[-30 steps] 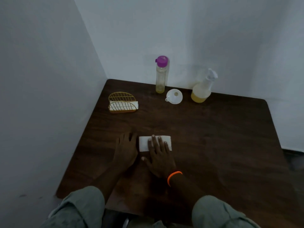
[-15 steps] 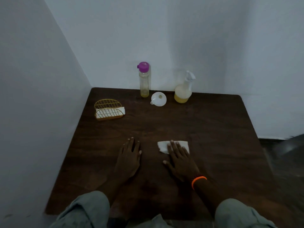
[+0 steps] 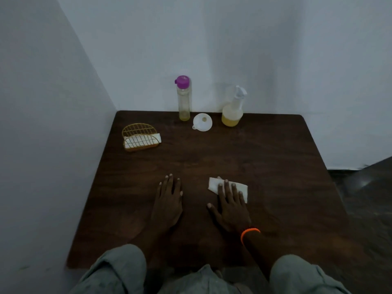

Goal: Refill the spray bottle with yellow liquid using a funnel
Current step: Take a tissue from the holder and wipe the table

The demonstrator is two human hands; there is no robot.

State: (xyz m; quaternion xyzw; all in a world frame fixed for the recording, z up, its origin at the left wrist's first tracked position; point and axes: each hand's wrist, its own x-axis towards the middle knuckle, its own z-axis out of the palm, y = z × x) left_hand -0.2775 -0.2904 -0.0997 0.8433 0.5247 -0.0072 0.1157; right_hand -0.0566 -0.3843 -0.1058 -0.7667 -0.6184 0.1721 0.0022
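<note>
Yellow liquid half-fills our spray bottle (image 3: pixel 233 112), upright just right of the funnel (image 3: pixel 202 122); likely light, slick plastic, best gripped around its neck. Our left hand (image 3: pixel 168 201) lies flat, right hand (image 3: pixel 231 205) presses a tissue (image 3: pixel 214 184), fingers straight.

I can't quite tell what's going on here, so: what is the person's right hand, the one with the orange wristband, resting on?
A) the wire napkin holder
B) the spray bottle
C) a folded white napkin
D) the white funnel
C: the right hand lies flat with straight fingers on the folded white napkin on the table.
</note>
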